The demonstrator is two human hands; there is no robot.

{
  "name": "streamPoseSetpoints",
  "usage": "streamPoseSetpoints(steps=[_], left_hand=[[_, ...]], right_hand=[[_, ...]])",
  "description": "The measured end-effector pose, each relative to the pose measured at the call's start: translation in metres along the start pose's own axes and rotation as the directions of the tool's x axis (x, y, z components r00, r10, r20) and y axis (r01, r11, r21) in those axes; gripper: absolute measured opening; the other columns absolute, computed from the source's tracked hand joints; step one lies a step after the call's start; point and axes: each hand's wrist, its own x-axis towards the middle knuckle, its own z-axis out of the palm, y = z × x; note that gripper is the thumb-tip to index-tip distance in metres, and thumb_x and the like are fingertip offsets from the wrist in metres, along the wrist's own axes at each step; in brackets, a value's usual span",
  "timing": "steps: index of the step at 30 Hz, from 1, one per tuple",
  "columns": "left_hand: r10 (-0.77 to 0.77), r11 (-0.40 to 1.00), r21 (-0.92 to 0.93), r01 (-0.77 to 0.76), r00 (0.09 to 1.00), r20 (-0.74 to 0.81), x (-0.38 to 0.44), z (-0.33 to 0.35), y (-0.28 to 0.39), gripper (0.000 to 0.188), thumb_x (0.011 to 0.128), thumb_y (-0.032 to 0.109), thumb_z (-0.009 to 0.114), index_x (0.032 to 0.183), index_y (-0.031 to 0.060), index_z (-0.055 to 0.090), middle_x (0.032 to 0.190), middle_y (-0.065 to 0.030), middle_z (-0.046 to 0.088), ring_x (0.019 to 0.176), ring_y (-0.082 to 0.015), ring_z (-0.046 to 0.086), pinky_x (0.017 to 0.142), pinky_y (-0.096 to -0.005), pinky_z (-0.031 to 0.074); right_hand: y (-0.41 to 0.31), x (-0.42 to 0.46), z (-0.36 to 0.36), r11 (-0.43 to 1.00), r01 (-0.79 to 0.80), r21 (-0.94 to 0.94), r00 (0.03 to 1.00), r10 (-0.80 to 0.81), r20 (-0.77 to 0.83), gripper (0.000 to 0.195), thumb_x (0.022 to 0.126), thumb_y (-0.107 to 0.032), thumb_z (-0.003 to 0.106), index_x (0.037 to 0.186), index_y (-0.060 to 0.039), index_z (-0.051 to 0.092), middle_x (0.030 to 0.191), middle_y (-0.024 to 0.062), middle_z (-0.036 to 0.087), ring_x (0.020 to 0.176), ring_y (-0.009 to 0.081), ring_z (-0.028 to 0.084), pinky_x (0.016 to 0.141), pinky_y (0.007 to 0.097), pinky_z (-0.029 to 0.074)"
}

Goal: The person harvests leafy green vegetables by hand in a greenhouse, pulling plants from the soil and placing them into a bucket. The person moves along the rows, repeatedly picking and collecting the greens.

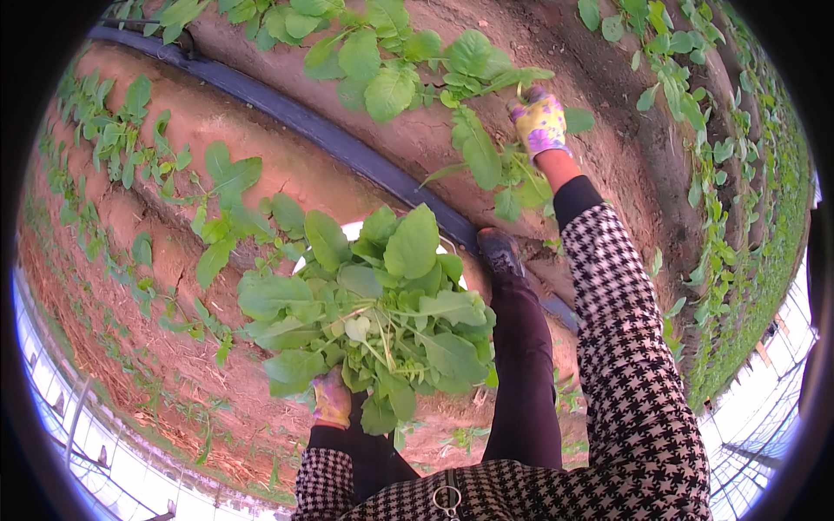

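Note:
My right hand (539,124), in a yellow and purple patterned glove, reaches to a leafy green plant (469,58) in the soil bed; its fingers are at a leaf stem, but whether they close on it I cannot tell. In a similar glove, my left hand (332,398) is low at the near edge of a large heap of picked green leaves (384,306); the leaves hide its fingers. The heap covers most of a white container (353,230), whose rim shows at the far side.
A dark hose or pipe (313,130) runs diagonally across the bed beside my shoe (500,251). Rows of green plants (225,176) grow at the left, and more rows (710,195) at the right. A greenhouse frame (749,449) shows at the rim.

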Motion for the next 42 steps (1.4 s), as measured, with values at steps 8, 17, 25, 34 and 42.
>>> streamPoseSetpoints(steps=[8,17,25,34,42], left_hand=[[0.047,0.995,-0.080,-0.051,0.998,-0.048,0.008,-0.015,0.019,0.036,0.060,0.020,0.074,0.089,0.0048,0.060,0.082,-0.0123,0.064,0.073,-0.0321,0.060,0.068,-0.0390,0.047],[0.044,0.992,-0.118,-0.038,0.998,0.051,0.007,-0.015,0.002,0.019,0.072,0.008,0.056,0.090,0.0051,0.059,0.084,-0.0201,0.061,0.081,-0.0385,0.057,0.069,-0.0434,0.045],[-0.084,0.990,-0.113,0.089,0.995,0.054,-0.033,-0.068,0.053,0.026,0.072,0.019,0.065,0.095,0.0068,0.061,0.088,-0.0154,0.063,0.086,-0.0326,0.059,0.074,-0.0398,0.046],[-0.011,0.962,-0.270,-0.022,0.993,-0.120,-0.095,-0.149,0.117,0.023,0.072,0.017,0.065,0.090,0.0045,0.063,0.086,-0.0158,0.064,0.082,-0.0312,0.061,0.069,-0.0368,0.048],[0.064,0.976,-0.169,-0.135,0.926,-0.371,-0.129,-0.197,0.147,0.016,0.071,0.006,0.057,0.085,0.0016,0.062,0.081,-0.0207,0.062,0.079,-0.0359,0.060,0.070,-0.0396,0.047]], right_hand=[[-0.082,-0.121,-0.151,0.879,-0.013,0.476,0.990,-0.056,0.131,0.023,0.072,-0.019,0.063,0.086,-0.0005,0.059,0.073,0.0150,0.058,0.069,0.0266,0.059,0.063,0.0340,0.046],[-0.165,-0.290,-0.114,0.896,0.403,0.188,0.802,-0.444,0.400,0.034,0.066,-0.024,0.065,0.093,-0.0068,0.052,0.092,0.0117,0.054,0.083,0.0286,0.055,0.065,0.0389,0.044],[-0.186,-0.320,-0.131,0.925,0.347,0.157,0.703,-0.367,0.609,0.019,0.077,-0.019,0.048,0.089,-0.0065,0.056,0.092,0.0143,0.054,0.086,0.0312,0.056,0.068,0.0402,0.047],[-0.212,-0.322,-0.235,0.845,0.488,0.217,0.689,-0.526,0.498,0.021,0.071,-0.013,0.052,0.090,-0.0041,0.055,0.090,0.0147,0.055,0.083,0.0313,0.057,0.068,0.0405,0.048],[-0.249,-0.319,-0.281,0.759,0.625,0.183,0.554,-0.596,0.582,0.022,0.074,-0.012,0.052,0.094,-0.0052,0.057,0.084,0.0172,0.059,0.082,0.0330,0.060,0.070,0.0424,0.047]])
